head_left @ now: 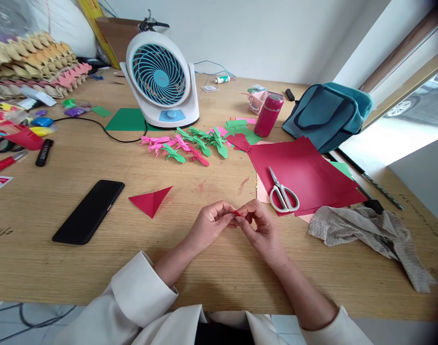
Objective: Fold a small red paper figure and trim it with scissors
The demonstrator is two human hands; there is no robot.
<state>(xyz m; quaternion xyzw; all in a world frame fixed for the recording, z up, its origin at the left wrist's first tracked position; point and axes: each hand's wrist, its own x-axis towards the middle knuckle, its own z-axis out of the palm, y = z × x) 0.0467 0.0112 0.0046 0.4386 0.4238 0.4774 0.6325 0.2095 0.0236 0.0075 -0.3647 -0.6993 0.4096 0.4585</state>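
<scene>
My left hand (215,220) and my right hand (258,225) meet above the front middle of the table, fingertips pinched together. Between them they grip a small folded piece of red paper (237,213), mostly covered by the fingers. Left of my hands lies a creased red paper triangle (151,201), flat on the wood. White-handled scissors (284,194) rest with blades slightly apart on a stack of red paper sheets (305,165) to the right. Beyond my hands sits a cluster of folded green, pink and red paper figures (190,143).
A black phone (89,212) lies at left, with a marker (44,152) behind it. At the back stand a white fan (161,76), a red flask (269,115) and a teal bag (328,115). A crumpled cloth (366,235) lies at right on the wooden table (107,273).
</scene>
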